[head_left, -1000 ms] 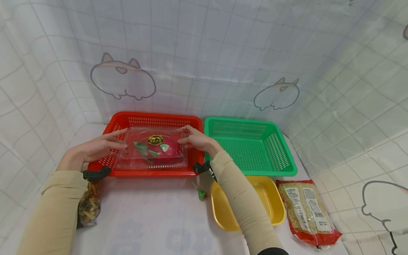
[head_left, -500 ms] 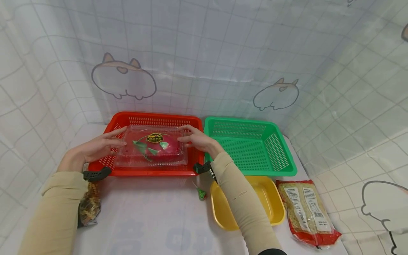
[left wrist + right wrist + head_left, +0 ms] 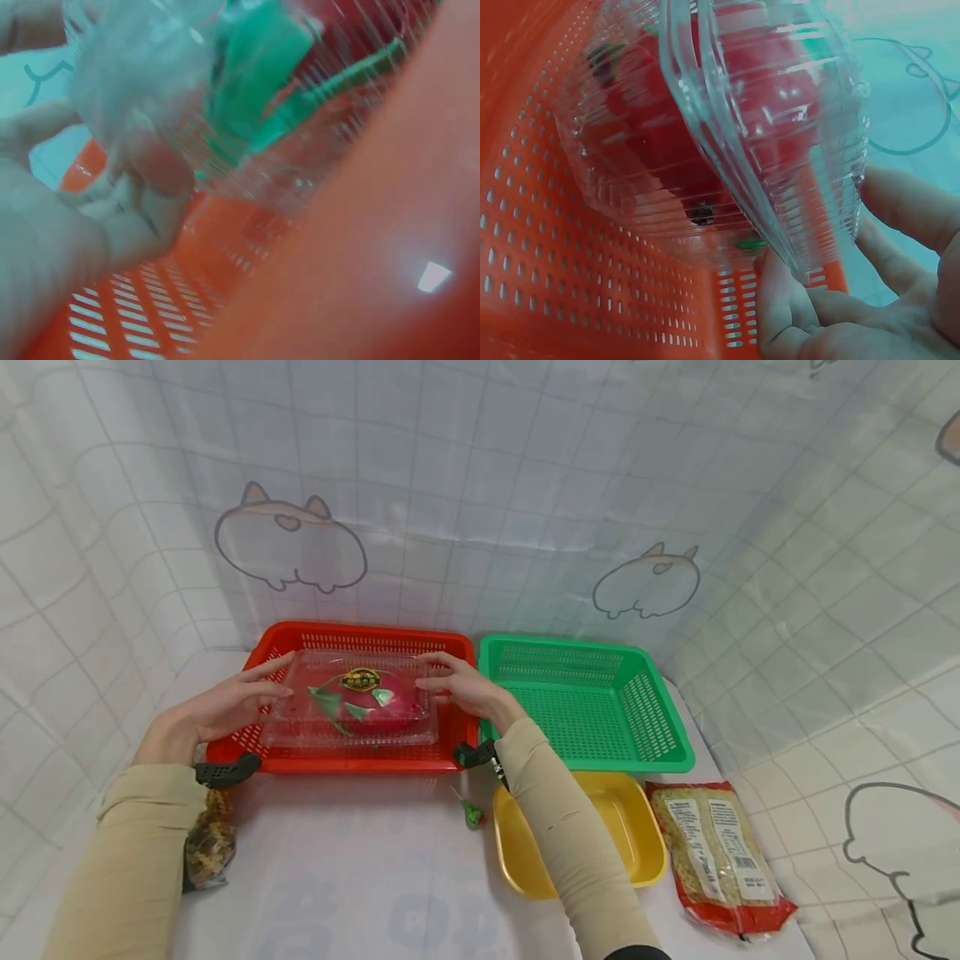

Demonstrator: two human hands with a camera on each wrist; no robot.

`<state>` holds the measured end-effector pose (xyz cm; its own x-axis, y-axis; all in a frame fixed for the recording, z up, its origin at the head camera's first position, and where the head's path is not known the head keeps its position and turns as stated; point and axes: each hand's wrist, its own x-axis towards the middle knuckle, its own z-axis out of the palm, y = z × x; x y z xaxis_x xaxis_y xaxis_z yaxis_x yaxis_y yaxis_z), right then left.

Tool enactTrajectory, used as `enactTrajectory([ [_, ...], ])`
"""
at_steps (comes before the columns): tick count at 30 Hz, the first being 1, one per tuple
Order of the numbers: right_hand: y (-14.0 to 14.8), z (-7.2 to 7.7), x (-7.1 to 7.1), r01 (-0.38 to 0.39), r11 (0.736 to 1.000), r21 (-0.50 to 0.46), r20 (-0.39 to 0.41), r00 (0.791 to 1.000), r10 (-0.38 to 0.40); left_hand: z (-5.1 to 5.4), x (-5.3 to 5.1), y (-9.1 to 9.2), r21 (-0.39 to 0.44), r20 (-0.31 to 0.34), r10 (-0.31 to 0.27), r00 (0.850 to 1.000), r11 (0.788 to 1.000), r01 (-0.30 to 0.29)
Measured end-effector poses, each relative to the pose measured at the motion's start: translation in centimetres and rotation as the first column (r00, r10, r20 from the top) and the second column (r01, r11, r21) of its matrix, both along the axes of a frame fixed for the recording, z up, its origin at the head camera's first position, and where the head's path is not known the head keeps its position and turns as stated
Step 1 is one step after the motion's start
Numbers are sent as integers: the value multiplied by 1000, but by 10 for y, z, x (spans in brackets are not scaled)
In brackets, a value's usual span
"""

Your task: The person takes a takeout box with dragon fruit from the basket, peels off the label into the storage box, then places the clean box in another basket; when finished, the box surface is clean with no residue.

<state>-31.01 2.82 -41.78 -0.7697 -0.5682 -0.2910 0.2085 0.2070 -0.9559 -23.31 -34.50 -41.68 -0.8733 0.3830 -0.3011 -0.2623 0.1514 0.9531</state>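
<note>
A clear plastic clamshell box (image 3: 300,714) with a black and gold label is held over the red basket (image 3: 330,767). Inside it lies a pink dragon fruit (image 3: 397,710) with green scales. My left hand (image 3: 225,703) grips the box's left end, the thumb and fingers at its edge. At the opposite end, my right hand (image 3: 467,687) holds the ribbed side. In the right wrist view, the box (image 3: 705,150) hangs tilted beside the basket's slotted wall, with a fingertip under its rim. Blur hides part of the left grip in the left wrist view.
A green basket (image 3: 566,727) stands right of the red one. In front of it sits a yellow basin (image 3: 630,827), partly behind my right sleeve. A red-edged noodle-like packet (image 3: 720,852) lies at right. A small green item (image 3: 472,814) and a brown-filled bag (image 3: 210,847) lie on the table.
Both hands have raised the box slightly and shifted it a little away and to the left. Its front edge sits higher above the basket's front rim.
</note>
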Motion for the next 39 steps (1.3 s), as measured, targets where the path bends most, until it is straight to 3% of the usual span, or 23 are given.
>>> enactTrajectory([
  [5, -2, 5, 3, 24, 1000, 16, -4, 1000, -24, 0, 3, 1, 23, -55, 5, 998, 1000, -3],
  [13, -3, 17, 6, 33, 998, 56, 28, 999, -34, 1, 11, 9, 101, -27, 61, 998, 993, -58],
  [19, 1, 24, 10, 64, 996, 56, 31, 997, -65, 7, 11, 19, -17, -66, 84, 994, 996, -85],
  [26, 5, 33, 18, 100, 993, 54, 8, 995, -101, 16, 14, 31, -123, -93, 121, 988, 984, -132],
  [33, 8, 44, 27, 102, 993, 54, -30, 995, -100, 26, 24, 38, -102, -155, 160, 975, 979, -177],
  [39, 11, 51, 33, 91, 994, 59, -69, 994, -87, 33, 30, 44, -79, -162, 196, 967, 974, -211],
])
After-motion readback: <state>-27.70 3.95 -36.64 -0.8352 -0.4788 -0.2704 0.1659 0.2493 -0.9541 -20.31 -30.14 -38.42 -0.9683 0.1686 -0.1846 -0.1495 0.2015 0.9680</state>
